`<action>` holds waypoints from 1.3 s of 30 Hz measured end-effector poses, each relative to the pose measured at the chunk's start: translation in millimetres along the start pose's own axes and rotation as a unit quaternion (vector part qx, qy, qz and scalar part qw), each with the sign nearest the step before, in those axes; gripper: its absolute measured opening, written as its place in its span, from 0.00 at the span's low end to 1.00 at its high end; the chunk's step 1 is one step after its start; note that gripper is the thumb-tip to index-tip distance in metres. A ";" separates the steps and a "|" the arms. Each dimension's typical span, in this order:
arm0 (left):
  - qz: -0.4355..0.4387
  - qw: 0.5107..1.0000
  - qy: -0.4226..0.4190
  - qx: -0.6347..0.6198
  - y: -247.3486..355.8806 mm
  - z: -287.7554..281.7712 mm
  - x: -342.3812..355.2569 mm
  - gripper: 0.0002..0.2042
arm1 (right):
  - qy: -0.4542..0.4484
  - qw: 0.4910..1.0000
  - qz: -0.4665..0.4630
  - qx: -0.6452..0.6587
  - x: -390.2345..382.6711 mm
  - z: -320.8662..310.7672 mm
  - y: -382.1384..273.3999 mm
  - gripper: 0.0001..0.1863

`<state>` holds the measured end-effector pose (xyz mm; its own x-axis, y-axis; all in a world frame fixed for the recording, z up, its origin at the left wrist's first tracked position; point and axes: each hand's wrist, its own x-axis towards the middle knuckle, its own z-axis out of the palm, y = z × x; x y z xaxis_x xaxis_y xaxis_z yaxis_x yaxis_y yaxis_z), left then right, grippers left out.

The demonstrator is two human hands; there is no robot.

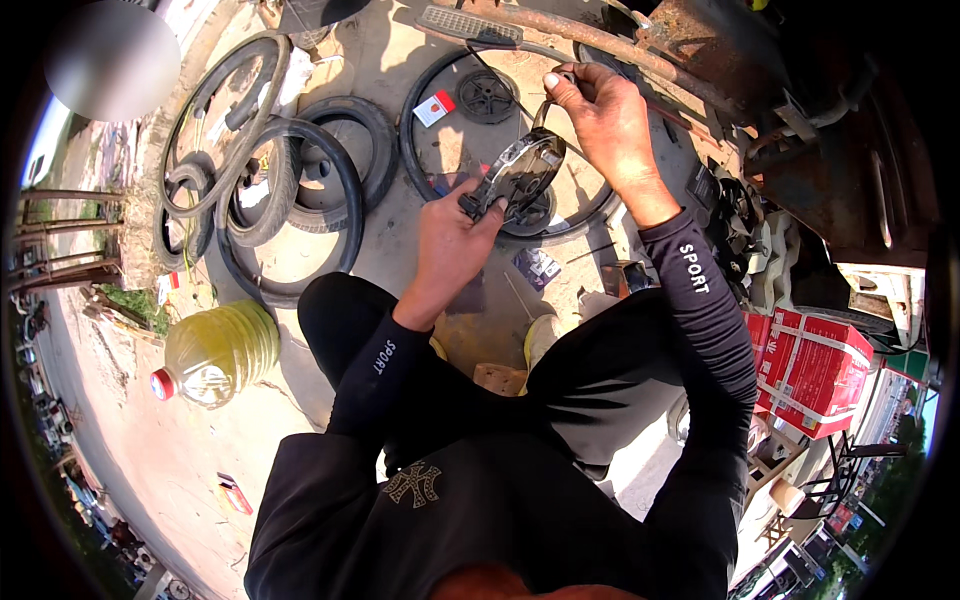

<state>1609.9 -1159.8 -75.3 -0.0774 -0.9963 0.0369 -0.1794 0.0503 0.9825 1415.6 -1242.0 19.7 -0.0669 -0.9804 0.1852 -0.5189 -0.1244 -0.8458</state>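
A: Since containers are asked first, a clear plastic bottle (215, 352) with a red cap is noted lying on its side on the ground at lower left; a yellowish liquid is held in it, roughly filling it. Red cardboard boxes (815, 370) with white strapping are stacked at right; they are closed, so the contents cannot be told.

B: Hands?

A: A curved metal brake shoe (520, 172), shiny with a dark lining, is held between both hands above a spoked wheel (590, 205) on the ground. The left hand (452, 235) is closed around its lower end, thumb pressed over the top. The right hand (598, 115) is pinched on a thin metal piece at the upper end, fingers curled; what exactly is pinched cannot be made out.

B: Hidden or cut off?

A: The wheel hub is covered by the brake shoe and left hand. Rusty machinery (800, 120) at upper right is cropped by the dark rim. Loose black tyres (290, 180) at upper left overlap, so the count is unclear. A small red-and-white packet (433, 107) is seen inside the wheel rim, print unreadable. The person's feet are mostly hidden by black-clad knees.
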 end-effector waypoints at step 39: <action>0.039 0.998 0.033 -0.035 0.5 -5.4 -2.2 0.08 | 0.036 0.999 -0.036 0.012 -34.8 -98.9 1.3 0.20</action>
<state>1615.3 -1157.9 -73.9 -0.0231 -0.9922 0.1227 -0.1065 0.1245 0.9865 1333.0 -1193.0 61.7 -0.0925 -0.9554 0.2803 -0.5033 -0.1981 -0.8411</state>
